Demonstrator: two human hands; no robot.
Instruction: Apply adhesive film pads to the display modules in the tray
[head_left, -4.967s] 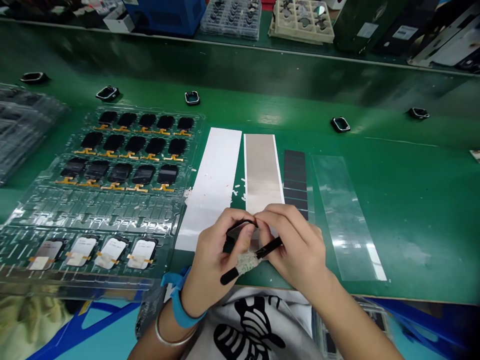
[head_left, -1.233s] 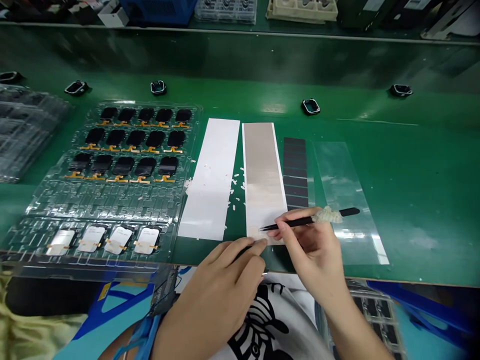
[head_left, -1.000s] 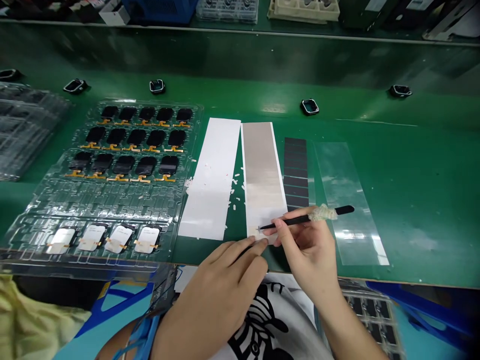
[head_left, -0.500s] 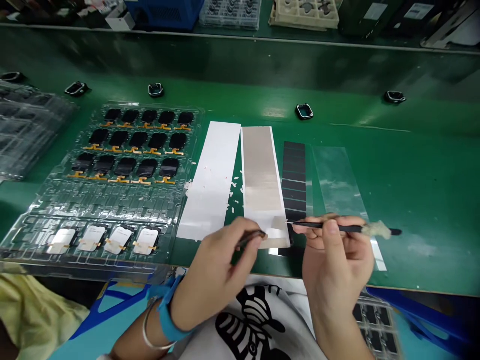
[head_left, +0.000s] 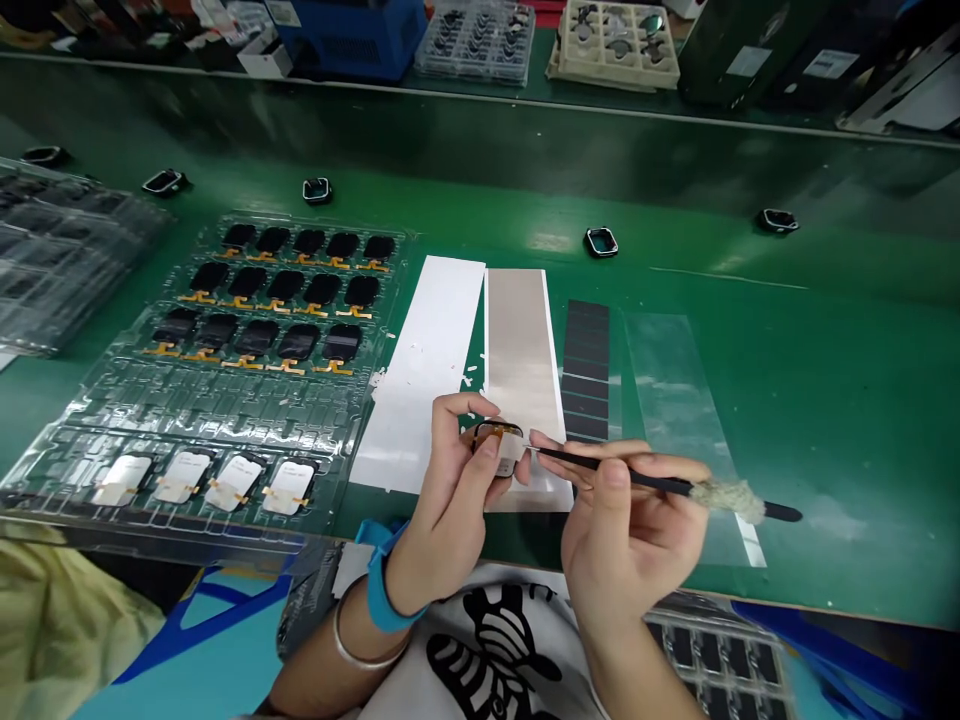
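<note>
Head view: A person's left hand [head_left: 450, 490] pinches a rounded, black-rimmed screen unit [head_left: 508, 463] between thumb and fingers above the near part of a beige sheet [head_left: 517, 340], while the right hand [head_left: 634, 525], thumb pressed to fingers, grips slim black tweezers [head_left: 652, 482] wrapped in rough, pale fibrous material. The metal tip points left at the unit's pale tab; whether they touch cannot be told.

The hands block the beige sheet's near part, and the right hand covers the near end of a dark segmented strip [head_left: 587, 350]. To the right lies a glossy clear film [head_left: 675, 390], partly behind the right hand and tweezers; to the left, a white sheet [head_left: 420, 370], with small pale scraps [head_left: 379, 385] at its edges.

A molded clear plastic tray [head_left: 225, 400] fills the left of the smooth green bench [head_left: 825, 420], holding three far rows of black screens [head_left: 343, 343] with orange ribbons and a near row of four white-backed units [head_left: 289, 487]. Five squarish, hollow black frames [head_left: 601, 241] dot the far side.
</note>
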